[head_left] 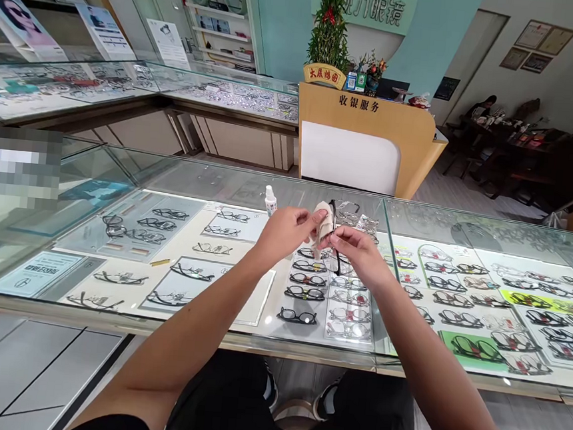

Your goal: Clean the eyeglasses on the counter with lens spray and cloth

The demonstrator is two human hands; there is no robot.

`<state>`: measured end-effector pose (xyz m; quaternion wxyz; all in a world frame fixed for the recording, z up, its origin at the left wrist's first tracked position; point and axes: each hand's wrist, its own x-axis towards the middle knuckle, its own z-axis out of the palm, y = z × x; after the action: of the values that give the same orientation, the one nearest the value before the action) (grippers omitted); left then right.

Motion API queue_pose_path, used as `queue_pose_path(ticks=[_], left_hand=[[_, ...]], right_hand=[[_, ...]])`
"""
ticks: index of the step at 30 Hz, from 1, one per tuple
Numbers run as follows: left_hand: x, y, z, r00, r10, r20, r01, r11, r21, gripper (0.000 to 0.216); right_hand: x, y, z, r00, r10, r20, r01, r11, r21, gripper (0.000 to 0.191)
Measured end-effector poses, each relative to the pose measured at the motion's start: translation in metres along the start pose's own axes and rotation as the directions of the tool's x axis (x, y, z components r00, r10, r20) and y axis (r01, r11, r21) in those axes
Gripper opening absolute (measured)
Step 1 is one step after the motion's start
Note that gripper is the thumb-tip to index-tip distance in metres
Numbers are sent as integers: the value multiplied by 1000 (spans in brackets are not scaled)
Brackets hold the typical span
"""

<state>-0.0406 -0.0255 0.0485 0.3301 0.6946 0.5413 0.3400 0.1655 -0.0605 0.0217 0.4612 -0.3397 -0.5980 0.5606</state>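
While you hold the black-framed glasses (335,236) just right of the spray bottle (270,200) and a little nearer to you, your right hand (358,251) has its grip pinched on the frame. Your left hand (285,231) has its grip pinched on a beige cloth (322,217) pressed against a lens. Both holds look light, so I judge the frame could slip and drop onto the glass tabletop (179,175), chipping a lens or marking the pane. Hard rubbing against so thin a pinch could also twist the frame, and a stray left wrist could tip the bottle.

Under the pane, on either side of the bottle, rows of eyeglass frames (304,290) lie on trays. Beyond the bottle stands a wooden cashier desk (374,135) topped by a potted plant (328,31). Far left of the bottle run more glass display cases (227,93). Far right of it, a person (484,106) sits at a dark table (524,139).
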Motion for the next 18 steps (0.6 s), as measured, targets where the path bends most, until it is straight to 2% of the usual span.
queue_pose_path(ticks=[4,7,9,13,18], left_hand=[[9,-9,8,980,-24,197,93,934,-344,69],[14,-14,17,966,24,258,134,806,-576,66],[14,-14,22,945,100,312,156,698,-699,58],[13,-14,27,895,208,395,236,530,-814,49],[14,-16,24,885,216,413,263,499,-825,46]], right_hand=[[2,5,0,1000,19,-3,-19,1000,-5,33],[3,9,-2,999,38,8,-39,998,39,32],[3,10,-1,998,59,13,-60,994,91,32],[4,9,1,993,108,48,-116,967,228,33],[5,9,3,990,128,67,-143,926,349,31]])
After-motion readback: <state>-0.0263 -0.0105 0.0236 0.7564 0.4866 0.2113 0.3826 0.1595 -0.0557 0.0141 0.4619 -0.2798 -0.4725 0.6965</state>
